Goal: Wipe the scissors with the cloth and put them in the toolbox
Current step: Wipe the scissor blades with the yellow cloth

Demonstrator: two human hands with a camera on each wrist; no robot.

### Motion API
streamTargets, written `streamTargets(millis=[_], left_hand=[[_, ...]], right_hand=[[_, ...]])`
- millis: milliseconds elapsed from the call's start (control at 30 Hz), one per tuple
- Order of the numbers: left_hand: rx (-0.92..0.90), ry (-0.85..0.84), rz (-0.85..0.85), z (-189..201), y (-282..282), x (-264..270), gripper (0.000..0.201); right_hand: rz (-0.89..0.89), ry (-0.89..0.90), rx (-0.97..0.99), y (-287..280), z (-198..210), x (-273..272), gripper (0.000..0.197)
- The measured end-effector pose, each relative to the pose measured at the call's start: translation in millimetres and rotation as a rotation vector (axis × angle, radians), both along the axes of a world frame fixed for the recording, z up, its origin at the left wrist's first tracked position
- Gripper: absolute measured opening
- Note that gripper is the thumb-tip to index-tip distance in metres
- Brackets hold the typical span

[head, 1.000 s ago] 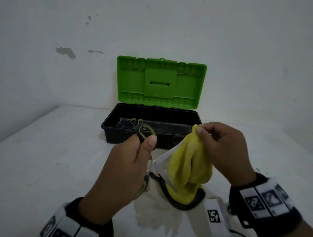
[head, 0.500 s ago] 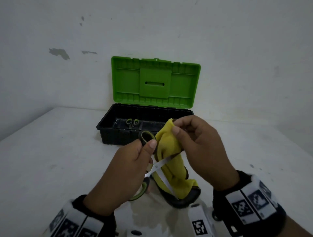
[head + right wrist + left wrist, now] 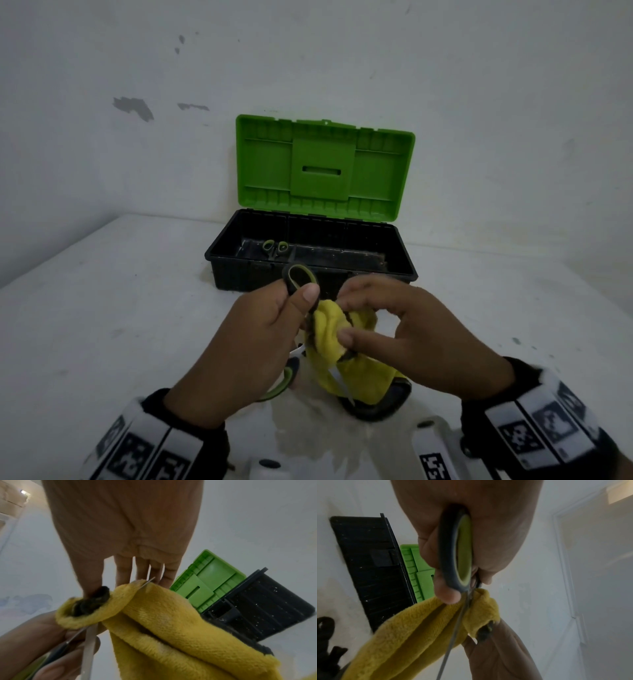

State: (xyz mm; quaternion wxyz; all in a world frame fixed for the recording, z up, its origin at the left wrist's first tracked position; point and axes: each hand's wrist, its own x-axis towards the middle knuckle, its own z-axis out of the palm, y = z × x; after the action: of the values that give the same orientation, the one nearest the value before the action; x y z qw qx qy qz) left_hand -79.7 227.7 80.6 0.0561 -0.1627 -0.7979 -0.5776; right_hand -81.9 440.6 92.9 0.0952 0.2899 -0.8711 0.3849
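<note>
Beyond your hands the toolbox (image 3: 311,270) sits open on the counter (image 3: 120,308), green lid upright, a small pair of scissors (image 3: 275,247) inside at its left end. Your left hand (image 3: 253,346) grips the scissors (image 3: 299,277) by the handles; your right hand (image 3: 407,335) pinches the cloth (image 3: 329,329) around the open blades. The cloth hides most of the blades.

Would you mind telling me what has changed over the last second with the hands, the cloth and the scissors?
The right hand has drawn the yellow cloth along the blades toward the left hand, from near the tips up to the pivot, bunching it there. The left hand's hold on the scissors is unchanged, the toolbox remains open, and the smaller scissors still lie inside.
</note>
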Motion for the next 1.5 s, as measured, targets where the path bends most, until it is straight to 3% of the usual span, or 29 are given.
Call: streamTargets(millis=[200, 300, 467, 633, 733, 800, 900, 1133, 1233, 1333, 1433, 1500], left_hand=[[-0.161, 0.214, -0.12, 4, 10, 8, 0.03], [-0.155, 0.171, -0.145, 7, 5, 8, 0.031], [-0.151, 0.146, -0.158, 14, -3, 8, 0.034], [-0.165, 0.218, -0.193, 7, 5, 3, 0.032], [-0.176, 0.241, -0.183, 3, 4, 0, 0.028], [-0.089, 0.171, -0.172, 2, -1, -1, 0.035], [-0.116, 0.188, -0.147, 4, -7, 1, 0.038], [-0.014, 0.075, -0.113, 1, -22, 1, 0.036], [0.129, 0.038, -0.034, 0, -23, -2, 0.036], [0.293, 0.029, 0.082, -1, -19, -2, 0.034], [0.43, -0.012, 0.107, -4, -5, 0, 0.039], [0.503, -0.042, 0.129, -8, 5, 0, 0.043]], right_hand=[[0.152, -0.245, 0.164, -7, 16, 3, 0.001], [0.181, -0.293, 0.168, 0, 22, 1, 0.012], [0.15, -0.356, 0.143, 18, 32, 0, 0.01], [0.15, -0.268, 0.239, 1, 27, 2, 0.012], [0.156, -0.138, 0.339, -12, 24, 1, 0.024], [0.181, -0.186, 0.278, -10, 25, -1, 0.02], [0.189, -0.271, 0.221, -1, 28, -4, 0.017], [0.111, -0.35, 0.089, 24, 28, -6, 0.015], [0.009, -0.286, 0.005, 41, 25, -8, 0.021], [-0.116, -0.256, -0.2, 48, 12, -8, 0.027], [-0.216, -0.234, -0.359, 35, -8, -8, 0.036], [-0.222, -0.262, -0.478, 18, -17, -4, 0.031]])
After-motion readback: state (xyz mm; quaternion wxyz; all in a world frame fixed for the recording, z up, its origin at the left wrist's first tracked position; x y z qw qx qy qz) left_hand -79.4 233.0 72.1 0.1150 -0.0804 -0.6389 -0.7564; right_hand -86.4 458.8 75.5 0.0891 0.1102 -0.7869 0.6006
